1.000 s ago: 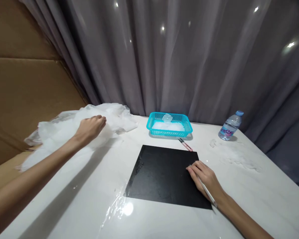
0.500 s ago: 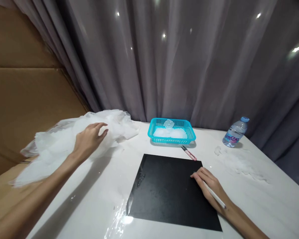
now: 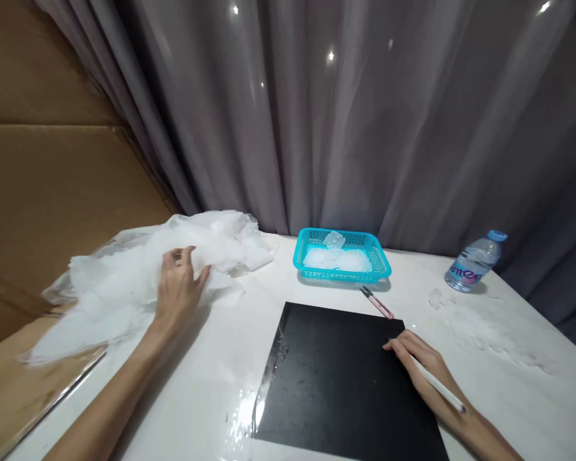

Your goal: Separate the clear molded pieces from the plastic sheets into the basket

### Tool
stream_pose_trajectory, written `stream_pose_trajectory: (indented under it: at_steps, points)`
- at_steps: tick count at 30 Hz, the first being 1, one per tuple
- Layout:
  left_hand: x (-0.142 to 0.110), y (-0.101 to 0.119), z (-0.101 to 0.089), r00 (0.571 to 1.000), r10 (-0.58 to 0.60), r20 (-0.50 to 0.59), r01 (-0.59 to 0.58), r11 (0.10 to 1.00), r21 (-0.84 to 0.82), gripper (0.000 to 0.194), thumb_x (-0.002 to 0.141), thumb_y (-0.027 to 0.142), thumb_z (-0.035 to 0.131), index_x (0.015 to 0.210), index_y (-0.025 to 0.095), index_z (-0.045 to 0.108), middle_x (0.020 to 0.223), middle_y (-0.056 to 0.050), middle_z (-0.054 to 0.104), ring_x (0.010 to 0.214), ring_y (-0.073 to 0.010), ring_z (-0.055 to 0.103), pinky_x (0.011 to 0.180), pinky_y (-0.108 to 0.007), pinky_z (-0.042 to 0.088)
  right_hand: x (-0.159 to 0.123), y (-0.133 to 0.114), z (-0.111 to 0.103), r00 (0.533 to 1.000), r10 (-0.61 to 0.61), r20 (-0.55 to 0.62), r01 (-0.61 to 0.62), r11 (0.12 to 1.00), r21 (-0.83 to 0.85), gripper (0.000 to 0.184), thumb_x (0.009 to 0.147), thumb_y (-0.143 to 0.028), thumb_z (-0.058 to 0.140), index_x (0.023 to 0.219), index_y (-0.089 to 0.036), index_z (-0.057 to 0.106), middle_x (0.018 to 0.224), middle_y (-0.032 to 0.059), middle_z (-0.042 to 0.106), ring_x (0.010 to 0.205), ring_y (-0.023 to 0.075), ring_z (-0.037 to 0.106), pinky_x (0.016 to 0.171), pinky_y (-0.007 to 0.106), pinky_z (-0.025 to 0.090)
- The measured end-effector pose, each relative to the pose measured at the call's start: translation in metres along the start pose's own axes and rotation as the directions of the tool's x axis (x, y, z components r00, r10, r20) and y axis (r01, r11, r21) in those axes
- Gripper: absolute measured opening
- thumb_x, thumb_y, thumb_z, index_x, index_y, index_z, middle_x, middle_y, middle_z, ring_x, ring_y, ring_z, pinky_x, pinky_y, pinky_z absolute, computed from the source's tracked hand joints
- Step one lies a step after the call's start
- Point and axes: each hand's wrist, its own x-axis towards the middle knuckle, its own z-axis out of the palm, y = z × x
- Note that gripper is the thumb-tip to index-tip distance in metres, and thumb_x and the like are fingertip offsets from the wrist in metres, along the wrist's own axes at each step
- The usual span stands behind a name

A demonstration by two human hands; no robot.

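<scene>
My left hand (image 3: 178, 287) is at the front of a heap of thin white fluffy sheets (image 3: 125, 275) on the left. Its thumb stands apart from the half-curled fingers, with nothing visible between them; whether the fingertips touch the sheets I cannot tell. My right hand (image 3: 425, 365) rests at the right edge of a black board (image 3: 345, 378), its fingers closed round a slim white pen (image 3: 439, 383). The pen's back end points toward my wrist, and its tip is mostly hidden by the fingers.
Behind the board stands a blue basket (image 3: 342, 276) holding white pads and a small clear piece. Pink thread snips (image 3: 378, 303) lie between basket and board. A water bottle (image 3: 475, 261) and loose white fluff (image 3: 489, 333) are at right. Cardboard (image 3: 52, 224) borders the left.
My left hand has turned so its fingers point more upward, moving closer to the white heap. My right hand keeps the pen at the board's edge. The view has shifted slightly.
</scene>
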Motion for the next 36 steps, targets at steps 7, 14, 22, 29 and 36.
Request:
stream_pose_trajectory:
  at_steps: [7, 14, 22, 29, 36]
  points:
    - [-0.002, 0.004, -0.003, 0.992, 0.055, -0.117, -0.057, 0.998, -0.015, 0.036, 0.108, 0.040, 0.033, 0.112, 0.019, 0.062, 0.142, -0.020, 0.057, 0.130, -0.0397, 0.056, 0.100, -0.053, 0.053, -0.003, 0.010, 0.004, 1.000, -0.010, -0.002, 0.010, 0.999, -0.038, 0.036, 0.107, -0.046, 0.049, 0.089, -0.026, 0.073, 0.090, 0.0040, 0.069, 0.084, 0.0204, 0.070, 0.077, 0.028, 0.055]
    - [-0.002, 0.001, 0.010, 0.966, 0.192, -0.173, -0.217, 0.966, -0.138, 0.034, 0.108, 0.035, 0.027, 0.124, 0.019, 0.053, 0.141, -0.017, 0.064, 0.145, -0.0268, 0.052, 0.117, -0.045, 0.045, -0.005, 0.008, 0.006, 0.997, -0.067, -0.031, 0.064, 0.996, -0.066, 0.037, 0.107, -0.044, 0.048, 0.088, -0.026, 0.074, 0.086, 0.0046, 0.069, 0.081, 0.0211, 0.070, 0.076, 0.028, 0.057]
    - [0.022, 0.016, -0.029, 0.973, 0.078, -0.219, -0.099, 0.991, -0.085, 0.036, 0.109, 0.038, 0.032, 0.119, 0.017, 0.060, 0.109, -0.014, 0.075, 0.096, -0.0296, 0.073, 0.087, -0.041, 0.055, -0.001, -0.002, 0.002, 0.999, -0.039, -0.009, 0.038, 0.997, -0.060, 0.036, 0.107, -0.044, 0.049, 0.087, -0.027, 0.073, 0.089, 0.0044, 0.072, 0.084, 0.0217, 0.073, 0.074, 0.029, 0.059]
    - [0.113, 0.024, -0.078, 0.951, 0.041, -0.307, -0.082, 0.989, -0.120, 0.029, 0.107, 0.027, 0.043, 0.124, 0.011, 0.061, 0.102, -0.008, 0.075, 0.084, -0.0158, 0.067, 0.080, -0.026, 0.051, -0.002, -0.025, -0.003, 0.994, -0.092, -0.064, 0.089, 0.995, -0.053, 0.035, 0.107, -0.046, 0.049, 0.087, -0.029, 0.073, 0.092, 0.0060, 0.074, 0.082, 0.0243, 0.073, 0.073, 0.032, 0.061]
    - [0.168, 0.038, -0.102, 0.922, 0.036, -0.385, -0.125, 0.970, -0.210, 0.034, 0.111, 0.032, 0.045, 0.123, 0.002, 0.054, 0.106, -0.010, 0.077, 0.088, -0.0130, 0.072, 0.081, -0.026, 0.055, -0.001, -0.005, 0.002, 0.999, -0.037, -0.010, 0.037, 0.999, -0.038, 0.039, 0.108, -0.045, 0.047, 0.083, -0.026, 0.071, 0.086, 0.0037, 0.070, 0.080, 0.0197, 0.072, 0.073, 0.027, 0.057]
